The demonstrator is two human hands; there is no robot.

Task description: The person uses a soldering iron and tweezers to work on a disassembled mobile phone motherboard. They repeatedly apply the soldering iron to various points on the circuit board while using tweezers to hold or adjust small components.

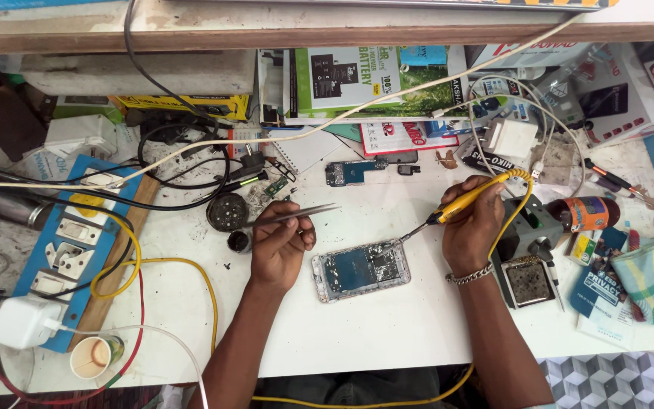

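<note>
The opened phone point(360, 270) lies flat on the white bench, its board exposed. Left of it, the left hand point(280, 246) pinches tweezers point(291, 216). Right of it, the right hand point(472, 227) grips a yellow soldering iron point(448, 210), tip at the phone's upper edge. Keep the tip steady; bare bench lies below the phone, clutter beyond.

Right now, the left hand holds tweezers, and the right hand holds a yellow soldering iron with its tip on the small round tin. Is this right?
Not quite. In the head view, the soldering iron in the right hand has its tip at the opened phone, not the tin. The left hand does hold tweezers.
</note>
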